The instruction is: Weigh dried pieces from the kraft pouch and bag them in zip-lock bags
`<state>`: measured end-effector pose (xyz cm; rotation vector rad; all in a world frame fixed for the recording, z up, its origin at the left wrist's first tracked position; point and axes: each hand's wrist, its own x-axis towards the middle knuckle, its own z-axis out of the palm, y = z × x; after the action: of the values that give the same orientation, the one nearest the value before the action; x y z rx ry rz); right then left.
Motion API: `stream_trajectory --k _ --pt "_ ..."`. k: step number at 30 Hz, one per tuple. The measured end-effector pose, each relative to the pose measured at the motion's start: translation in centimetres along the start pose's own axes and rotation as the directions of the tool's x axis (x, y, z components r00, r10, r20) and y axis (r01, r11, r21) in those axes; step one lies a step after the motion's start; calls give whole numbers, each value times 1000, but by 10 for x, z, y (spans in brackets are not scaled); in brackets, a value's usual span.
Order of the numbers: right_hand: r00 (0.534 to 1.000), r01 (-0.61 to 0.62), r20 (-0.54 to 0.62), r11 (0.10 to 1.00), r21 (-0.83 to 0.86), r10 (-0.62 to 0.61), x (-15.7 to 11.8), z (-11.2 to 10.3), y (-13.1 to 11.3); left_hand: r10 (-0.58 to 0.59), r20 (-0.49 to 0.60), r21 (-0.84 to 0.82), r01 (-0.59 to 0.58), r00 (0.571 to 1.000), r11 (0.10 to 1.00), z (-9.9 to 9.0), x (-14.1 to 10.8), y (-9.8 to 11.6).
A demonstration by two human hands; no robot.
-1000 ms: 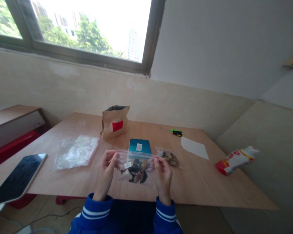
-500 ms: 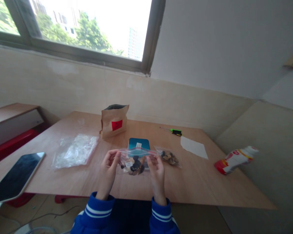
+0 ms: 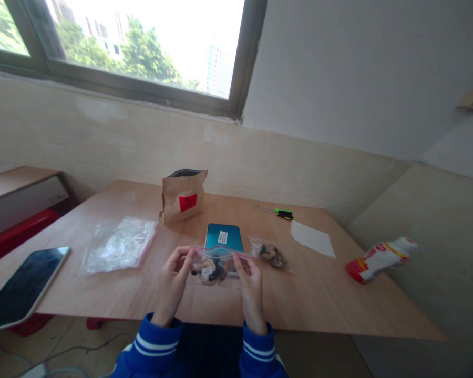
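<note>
Between my two hands hangs a clear zip bag (image 3: 213,273) with dark and tan dried pieces and a small white label in it. My left hand (image 3: 174,281) pinches its top left corner. The top right part of the red-edged zip is pinched in my right hand (image 3: 250,286). Behind the bag lies a blue flat box (image 3: 224,237) with a white label, partly covered by the bag. A second clear bag of dried pieces (image 3: 271,254) lies on the table just right of the box.
On the wooden table (image 3: 311,299) stand an open brown paper bag (image 3: 184,198) and, at the right, a tilted white-and-red bottle (image 3: 378,260). Empty plastic bags (image 3: 122,244), a tablet (image 3: 27,283), screwdrivers (image 3: 284,213) and white paper (image 3: 313,239) lie around.
My hands and the held bag have moved slightly down and to the left. More of the blue box's front shows above the bag's zip.
</note>
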<state>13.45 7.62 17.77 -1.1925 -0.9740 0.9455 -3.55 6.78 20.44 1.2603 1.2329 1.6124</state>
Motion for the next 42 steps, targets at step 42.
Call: stream_trajectory --k 42 --pt "864 491 208 682 -542 -458 -10 -11 -24 264 177 195 -296 948 935 0 -4 8"
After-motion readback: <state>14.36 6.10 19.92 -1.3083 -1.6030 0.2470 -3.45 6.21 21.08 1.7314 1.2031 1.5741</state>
